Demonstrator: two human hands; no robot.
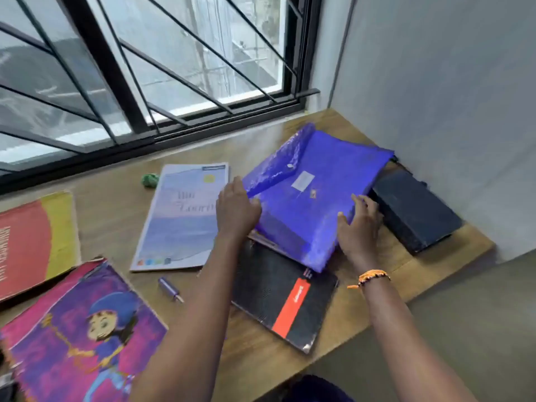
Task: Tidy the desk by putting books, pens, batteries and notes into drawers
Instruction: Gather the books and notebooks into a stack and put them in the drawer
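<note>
A wooden counter (261, 358) was seen below a barred window (145, 68), with a grey wall (435, 82) at 2 o'clock. At 9 o'clock, at the left edge, a red and yellow book (32, 242) was laid flat; white writing ran along its cut-off side but could not be read. At 7 o'clock a pink and purple book (81, 329) with a cartoon figure in a blue cap was placed, its far edge just beside the red one. Just right of it a short purple pen (170, 288) was laid on the bare wood. Beyond the pen a pale blue notebook (182, 216) was set, with a yellow spot and a dark label strip at its top; large lettering across its middle was too blurred to be read. A small green lump (150, 179) was seen at the notebook's far left corner.

The left hand (236, 210) was held at the centre, fingers curled over the left edge of a blue plastic folder (304, 204), which was gripped there. The folder was tilted, with a white label and a small red mark on its face, neither legible. Under its near corner a black notebook (278, 300) was laid, marked by an orange-red band with unreadable white lettering. The right hand (358, 224), a beaded orange bracelet (372, 277) at its wrist, was pressed against the folder's right edge, with the fingers bent over it. At 3 o'clock a dark blue book (412, 210) was laid by the wall, partly under the folder.
</note>
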